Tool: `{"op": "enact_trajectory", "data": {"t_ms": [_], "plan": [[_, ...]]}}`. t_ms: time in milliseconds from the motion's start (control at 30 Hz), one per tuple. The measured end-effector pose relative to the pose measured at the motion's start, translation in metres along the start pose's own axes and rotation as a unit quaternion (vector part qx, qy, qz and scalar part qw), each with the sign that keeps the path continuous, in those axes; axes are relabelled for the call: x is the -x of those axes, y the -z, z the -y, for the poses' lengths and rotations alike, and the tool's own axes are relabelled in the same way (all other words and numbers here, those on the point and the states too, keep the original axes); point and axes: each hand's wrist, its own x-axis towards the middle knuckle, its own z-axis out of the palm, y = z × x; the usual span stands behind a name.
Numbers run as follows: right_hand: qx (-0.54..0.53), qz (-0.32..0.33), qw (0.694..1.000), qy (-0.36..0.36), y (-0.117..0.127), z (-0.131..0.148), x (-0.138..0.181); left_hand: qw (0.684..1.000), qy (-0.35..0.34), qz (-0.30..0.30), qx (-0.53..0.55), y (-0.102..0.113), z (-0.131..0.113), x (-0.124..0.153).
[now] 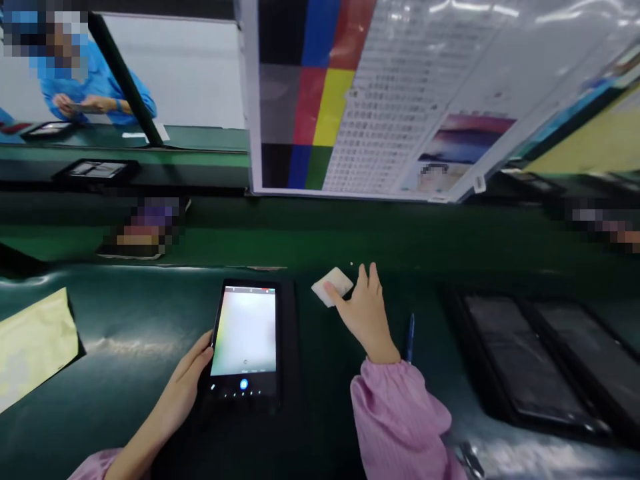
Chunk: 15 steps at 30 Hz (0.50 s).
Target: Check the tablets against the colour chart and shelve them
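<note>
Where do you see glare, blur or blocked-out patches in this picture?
In the head view, streaks of light reflect off the hanging chart; the tablet's lit screen looks washed out, almost white; a pale sheen crosses the dark green table; the dark devices at right look soft; coarse pixel blocks cover the phone-like device behind.

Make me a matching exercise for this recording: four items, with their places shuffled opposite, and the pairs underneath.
Items
1. Lit tablet
2. White pad
3. Blue pen
4. Yellow sheet

Places
A. Lying close to the right wrist
B. Reaching the picture's left border
C. Partly covered by the thumb of the right hand
D. At the fingers of the left hand

Pairs
1-D, 2-C, 3-A, 4-B
</note>
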Motion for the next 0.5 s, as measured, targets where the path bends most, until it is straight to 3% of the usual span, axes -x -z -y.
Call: {"op": "enact_trajectory", "data": {"t_ms": [67,167,400,500], "plan": [[0.019,0.046,0.999,-0.023,-0.005,-0.001,0.001,0.999,-0.014,0.03,-0.012,-0.001,-0.007,0.0],[-0.018,0.063,0.998,0.016,-0.009,0.002,0.003,0.997,-0.038,0.056,-0.039,0.001,-0.014,0.004],[-0.195,-0.012,0.972,0.131,-0.02,0.007,0.01,0.983,-0.136,0.098,-0.071,0.0,-0.019,0.017],[-0.256,-0.038,0.948,0.185,-0.028,0.009,0.012,0.985,-0.133,0.104,-0.037,-0.005,-0.022,0.018]]}}
